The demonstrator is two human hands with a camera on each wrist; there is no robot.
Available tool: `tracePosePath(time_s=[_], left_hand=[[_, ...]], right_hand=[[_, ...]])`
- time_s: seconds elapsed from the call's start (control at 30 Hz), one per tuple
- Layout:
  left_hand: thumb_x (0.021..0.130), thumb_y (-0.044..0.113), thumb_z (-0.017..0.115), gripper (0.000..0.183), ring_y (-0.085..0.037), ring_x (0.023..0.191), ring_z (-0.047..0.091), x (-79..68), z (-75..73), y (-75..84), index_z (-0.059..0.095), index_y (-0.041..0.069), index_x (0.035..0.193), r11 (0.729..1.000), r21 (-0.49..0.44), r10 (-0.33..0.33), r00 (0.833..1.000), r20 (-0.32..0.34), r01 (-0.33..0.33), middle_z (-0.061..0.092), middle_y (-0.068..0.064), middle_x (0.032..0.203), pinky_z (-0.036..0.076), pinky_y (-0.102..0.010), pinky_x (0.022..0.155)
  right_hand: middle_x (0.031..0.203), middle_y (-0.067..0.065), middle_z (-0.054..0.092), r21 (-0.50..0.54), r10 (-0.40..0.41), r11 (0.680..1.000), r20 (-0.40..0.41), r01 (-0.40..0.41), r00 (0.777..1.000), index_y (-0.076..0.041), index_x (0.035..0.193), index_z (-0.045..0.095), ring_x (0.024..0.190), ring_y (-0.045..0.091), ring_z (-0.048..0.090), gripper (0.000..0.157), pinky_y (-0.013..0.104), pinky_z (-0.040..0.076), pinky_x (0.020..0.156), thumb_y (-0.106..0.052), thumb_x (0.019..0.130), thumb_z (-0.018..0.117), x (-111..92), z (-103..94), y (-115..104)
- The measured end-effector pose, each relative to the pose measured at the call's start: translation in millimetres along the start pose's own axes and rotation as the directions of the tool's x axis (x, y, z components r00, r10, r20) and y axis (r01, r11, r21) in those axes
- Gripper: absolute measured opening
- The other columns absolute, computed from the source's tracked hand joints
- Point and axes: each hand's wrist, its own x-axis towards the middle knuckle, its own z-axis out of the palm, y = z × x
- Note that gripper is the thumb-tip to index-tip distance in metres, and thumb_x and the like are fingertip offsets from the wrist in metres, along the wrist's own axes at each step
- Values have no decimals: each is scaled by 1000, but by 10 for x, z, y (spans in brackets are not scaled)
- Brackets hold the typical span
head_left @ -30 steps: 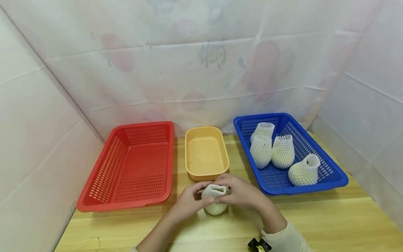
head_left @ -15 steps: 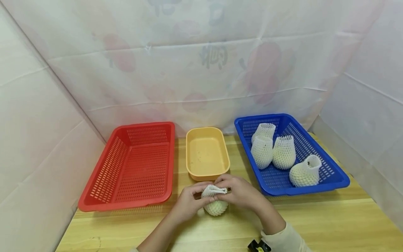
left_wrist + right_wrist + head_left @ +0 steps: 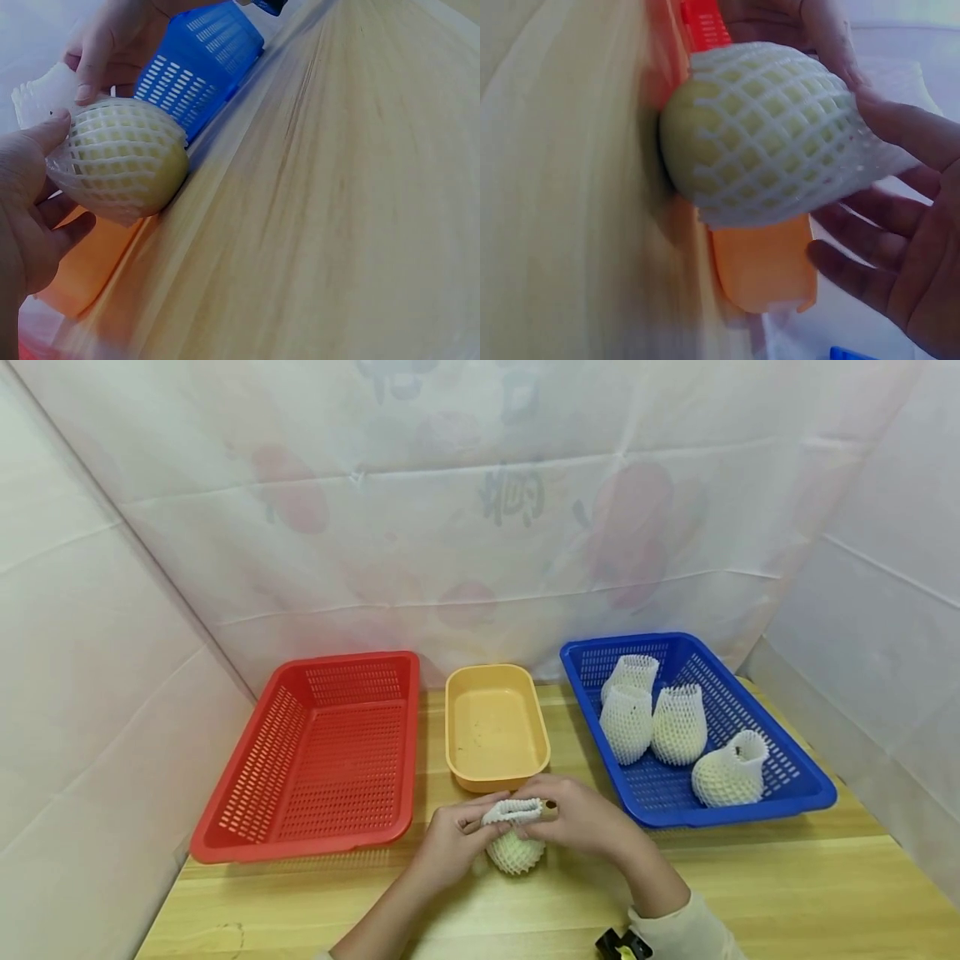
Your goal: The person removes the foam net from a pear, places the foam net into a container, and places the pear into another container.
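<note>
A round yellow-green fruit (image 3: 681, 139) stands on the wooden table, wrapped in a white foam net sleeve (image 3: 772, 135). Its lower end shows bare below the net in both wrist views. My left hand (image 3: 447, 847) pinches the sleeve's upper part from the left, thumb in front, fingers behind. From the right, my right hand (image 3: 581, 820) pinches the same part with its thumb against the net. The sleeve's collar (image 3: 517, 811) rises between both hands as a narrow oval opening. Some fingers behind the fruit are hidden in the head view.
A red basket (image 3: 408, 760) stands at left, and a yellow tub (image 3: 495, 727) sits just beyond my hands. At right, a blue basket (image 3: 795, 797) contains several net-wrapped fruits (image 3: 678, 727). White cloth walls border the back and sides. A black device lies by my right sleeve.
The collar's mouth narrows, then opens slightly again into an oval as my fingers shift along it. The fruit stays in nearly the same place.
</note>
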Motion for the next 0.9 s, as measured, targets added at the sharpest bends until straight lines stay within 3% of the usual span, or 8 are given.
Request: tracePosePath(time_s=[0.17, 0.43, 0.7, 0.9], left_hand=[[87, 28, 75, 27, -18, 125, 58, -5, 6, 17, 75, 20, 112, 1000, -14, -1, 1000, -15, 1, 64, 4, 132, 47, -29, 101], [87, 26, 75, 28, -20, 121, 62, -8, 18, 19, 74, 13, 112, 999, -41, 18, 1000, -22, -19, 66, -2, 128, 50, -28, 97], [84, 32, 78, 54, -18, 124, 59, -3, 11, 15, 63, 14, 132, 1000, -3, 4, 1000, 3, -4, 63, 1, 133, 47, -29, 102], [83, 30, 78, 45, -19, 118, 63, 4, 16, 23, 67, 17, 125, 999, -8, -46, 999, 3, 46, 66, -2, 128, 50, -27, 97]], right_hand=[[119, -5, 69, -36, 4, 999, 54, -2, 999, -20, 115, 72, 110, 14, 64, 37, 37, 54, 95, -36, 82, 79, -6, -25, 10], [112, -9, 71, -16, -64, 998, 1, 64, 998, -22, 109, 76, 103, 10, 66, 25, 34, 55, 91, -32, 86, 76, 7, -7, 8], [110, -11, 71, -13, -59, 998, -31, 58, 998, -25, 105, 76, 103, 9, 66, 18, 34, 55, 90, -32, 89, 73, -2, 5, -6], [119, -10, 68, -23, -29, 999, 0, 29, 1000, -24, 118, 70, 109, 12, 64, 40, 37, 54, 93, -44, 84, 75, -7, -5, -3]])
